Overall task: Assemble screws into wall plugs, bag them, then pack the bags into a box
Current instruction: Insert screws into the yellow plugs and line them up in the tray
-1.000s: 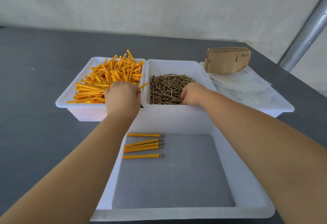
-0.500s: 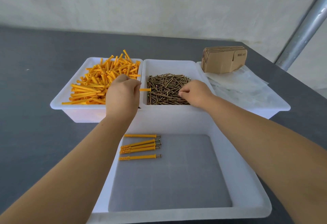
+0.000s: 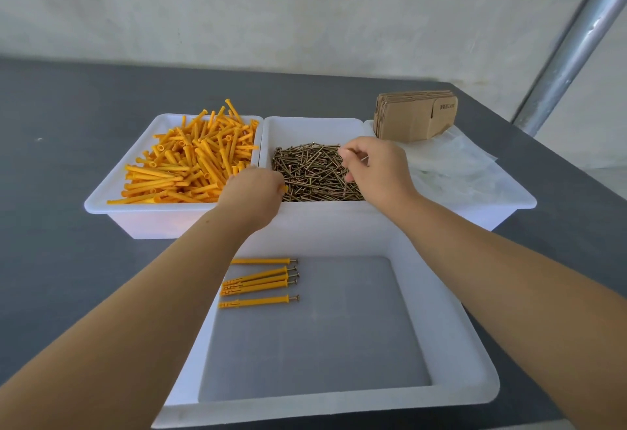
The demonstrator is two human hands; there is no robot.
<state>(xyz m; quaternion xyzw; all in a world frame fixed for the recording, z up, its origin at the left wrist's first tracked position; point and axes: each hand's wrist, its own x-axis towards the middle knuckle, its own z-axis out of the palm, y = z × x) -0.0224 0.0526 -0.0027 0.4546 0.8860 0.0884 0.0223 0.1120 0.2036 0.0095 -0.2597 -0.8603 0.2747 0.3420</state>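
Over screw tray [image 3: 314,125]: right hand [image 3: 376,171] pinched on screw [image 3: 363,159]; left hand [image 3: 252,197] curled round orange wall plug [image 3: 283,188]. Five assembled plugs [image 3: 259,282] laid in front tray [image 3: 441,280].

Packing workbench: sorted hardware trays [image 3: 101,207].

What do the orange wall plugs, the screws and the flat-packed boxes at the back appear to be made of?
Wall plugs: probably plastic, uniform matte orange, moulded hollow ends.
Screws: metal, seemingly brass- or zinc-coated, with a dull yellowish-brown glint.
Flat-packed boxes: brown cardboard, matte, with layered edges and a cut slot visible.
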